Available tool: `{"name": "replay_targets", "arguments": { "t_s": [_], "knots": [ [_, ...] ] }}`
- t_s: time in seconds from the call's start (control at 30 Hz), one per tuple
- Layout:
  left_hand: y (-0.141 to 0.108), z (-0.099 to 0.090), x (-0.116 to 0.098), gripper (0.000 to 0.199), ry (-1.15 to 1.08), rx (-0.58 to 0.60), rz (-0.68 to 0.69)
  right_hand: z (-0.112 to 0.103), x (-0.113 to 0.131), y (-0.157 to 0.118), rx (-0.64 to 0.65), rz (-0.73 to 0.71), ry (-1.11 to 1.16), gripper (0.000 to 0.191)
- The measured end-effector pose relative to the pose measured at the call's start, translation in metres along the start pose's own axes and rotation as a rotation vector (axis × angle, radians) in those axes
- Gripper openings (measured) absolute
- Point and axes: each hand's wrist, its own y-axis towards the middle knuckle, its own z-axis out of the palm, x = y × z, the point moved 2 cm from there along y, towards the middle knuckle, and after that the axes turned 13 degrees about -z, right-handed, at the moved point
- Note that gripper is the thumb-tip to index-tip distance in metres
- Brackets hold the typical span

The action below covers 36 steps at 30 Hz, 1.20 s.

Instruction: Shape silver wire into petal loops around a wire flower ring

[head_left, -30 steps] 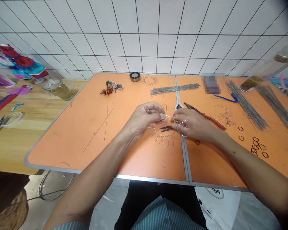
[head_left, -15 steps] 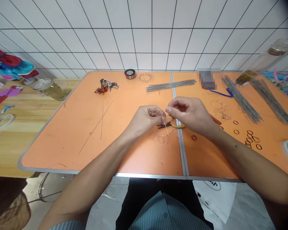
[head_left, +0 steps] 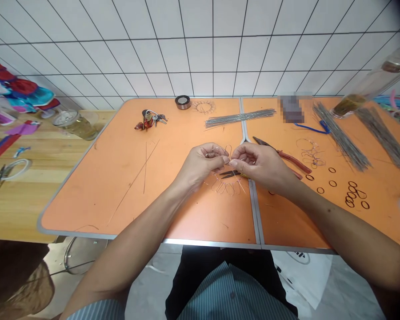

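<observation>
A looped silver wire frame (head_left: 224,189) is laid on the orange counter (head_left: 86,209), beneath the left hand (head_left: 200,163) and right hand (head_left: 260,166). A thin wire loop (head_left: 228,152) is pinched by the fingers (head_left: 221,159) of both hands. Black snips (head_left: 229,174) are rested on the frame; red-handled pliers (head_left: 288,156) lie near the right hand.

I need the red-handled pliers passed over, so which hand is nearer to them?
Right. The right hand is next to the red-handled pliers, overlapping them in this view. The left hand is farther away, beyond the right hand.
</observation>
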Motion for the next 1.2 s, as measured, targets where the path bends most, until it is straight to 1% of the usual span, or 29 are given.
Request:
{"name": "replay_targets", "arguments": {
  "t_s": [0.1,0.2,0.3,0.4,0.6,0.73,0.87,0.93,1.03,1.2],
  "knots": [
    [0.000,0.001,0.001,0.022,0.007,0.014,-0.005,0.004,-0.002,0.000,-0.020,0.023,0.041,0.018],
    [0.000,0.000,0.001,0.024,0.013,0.044,-0.017,0.002,0.000,0.003,-0.047,0.055,0.078,0.019],
    [0.001,-0.004,0.001,0.030,-0.004,0.021,0.001,-0.003,0.000,0.005,-0.060,0.110,0.133,0.020],
    [0.004,-0.008,0.001,0.031,0.001,-0.001,0.030,-0.003,-0.004,0.005,-0.030,0.158,0.166,0.021],
    [0.008,-0.011,0.004,0.033,0.036,-0.018,0.023,0.000,-0.009,0.003,-0.004,0.114,0.117,0.022],
    [0.009,-0.011,0.004,0.036,0.034,-0.012,0.033,0.004,-0.010,0.004,0.001,0.133,0.140,0.022],
    [0.008,-0.008,0.003,0.034,0.035,-0.027,0.037,0.007,-0.008,0.004,-0.015,0.105,0.165,0.019],
    [0.007,-0.006,0.003,0.035,0.029,-0.042,0.021,0.008,-0.006,0.003,-0.019,0.071,0.151,0.017],
    [0.007,-0.005,0.003,0.038,-0.010,-0.032,-0.030,0.009,-0.005,0.002,-0.027,0.034,0.115,0.016],
    [0.007,-0.007,0.004,0.043,-0.047,-0.006,-0.044,0.005,-0.005,0.005,-0.078,0.103,0.088,0.018]
  ]
}}
